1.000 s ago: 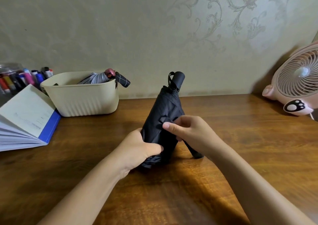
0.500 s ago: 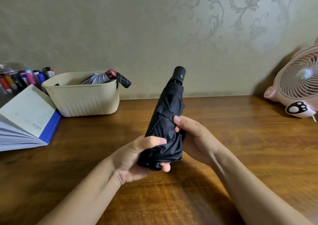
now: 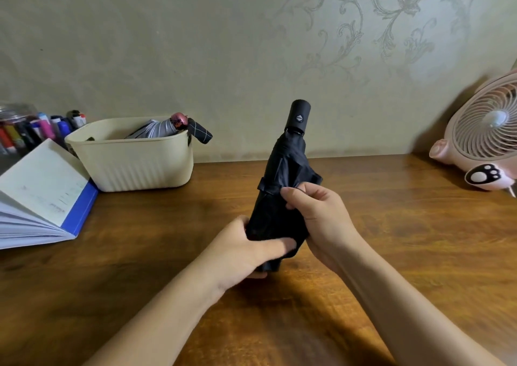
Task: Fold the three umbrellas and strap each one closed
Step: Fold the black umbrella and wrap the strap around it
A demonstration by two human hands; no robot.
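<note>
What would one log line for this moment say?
left hand: grips black umbrella low | right hand: pinches strap | handle: up

left: book [image 3: 42,192] just beside basket [image 3: 134,166], pens [image 3: 42,130] behind | centre: umbrella [image 3: 279,169] upright above surface [image 3: 391,225] | right: fan [image 3: 486,141] at wall [image 3: 251,43] | open: bare wood between basket and umbrella, between umbrella and fan, in front of book

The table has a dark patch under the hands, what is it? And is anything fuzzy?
Head view: the patch on the table is the shadow of the left hand, right hand and black umbrella; head view again: the forearms near the bottom edge look smeared, while the umbrella's handle is sharp.
</note>
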